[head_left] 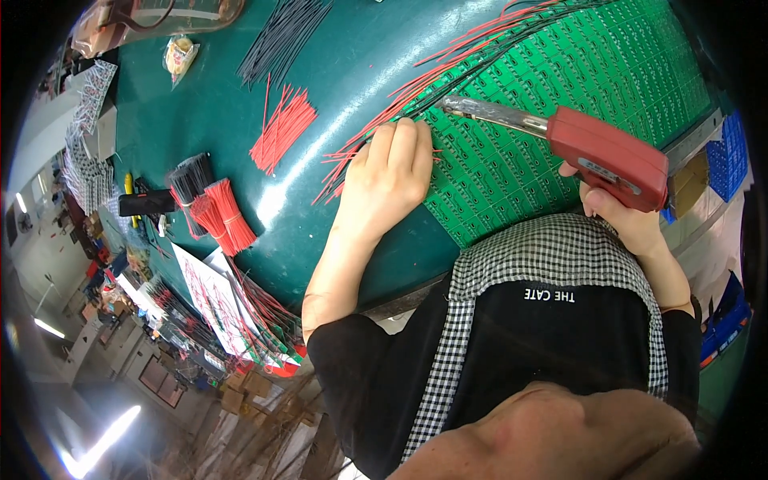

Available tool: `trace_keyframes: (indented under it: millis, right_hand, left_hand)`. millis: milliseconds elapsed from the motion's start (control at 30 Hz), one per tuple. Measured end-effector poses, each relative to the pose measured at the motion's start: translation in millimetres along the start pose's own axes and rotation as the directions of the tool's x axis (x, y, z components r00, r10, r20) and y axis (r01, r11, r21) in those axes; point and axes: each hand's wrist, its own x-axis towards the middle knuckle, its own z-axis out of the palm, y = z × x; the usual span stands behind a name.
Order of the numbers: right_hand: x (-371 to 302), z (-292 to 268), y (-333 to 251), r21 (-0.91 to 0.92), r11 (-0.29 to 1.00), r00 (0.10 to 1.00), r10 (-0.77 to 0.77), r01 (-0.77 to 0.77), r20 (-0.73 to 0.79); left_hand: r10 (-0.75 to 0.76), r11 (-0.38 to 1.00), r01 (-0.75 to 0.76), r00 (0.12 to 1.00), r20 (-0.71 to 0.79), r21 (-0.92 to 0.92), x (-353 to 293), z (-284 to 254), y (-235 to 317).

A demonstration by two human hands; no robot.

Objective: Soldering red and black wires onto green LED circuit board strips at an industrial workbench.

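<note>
My right hand (618, 210) is closed round the grip of a red soldering gun (610, 148). Its long metal barrel (500, 116) points left, the tip over black wires (460, 82) at the edge of a large green circuit board panel (552, 120). My left hand (386, 172) is closed at the panel's left edge, knuckles up. Red wires (340, 164) stick out on its left, and short red ends show on its right beside the board. The fingertips are hidden under the hand. More red wires (416, 92) lie along the panel's far left edge.
Loose black wires (280, 40) and a pile of red wires (284, 128) lie on the green tabletop (320, 232). Bundled red wires (224, 216) and a black bundle (190, 184) are farther left. A small wrapped packet (180, 58) lies at the upper left. Blue crates (726, 156) stand at the right.
</note>
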Motion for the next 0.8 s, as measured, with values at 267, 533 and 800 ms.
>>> trace_keyframes:
  millis: [267, 533, 800]
  right_hand:
    - [0, -4, 0, -0.078, 0.996, 0.997, 0.045, -0.05, -0.055]
    - [1, 8, 6, -0.121, 0.989, 0.994, 0.081, -0.09, -0.077]
    - [1, 7, 7, -0.165, 0.98, 0.99, 0.09, -0.107, -0.108]
  left_hand:
    - [-0.065, 0.994, 0.055, 0.992, -0.107, -0.094, 4, 6, 5]
    - [-0.068, 0.99, 0.05, 0.988, -0.14, -0.131, 0, 13, 3]
    - [-0.154, 0.973, 0.14, 0.986, -0.062, -0.186, 4, 10, 9]
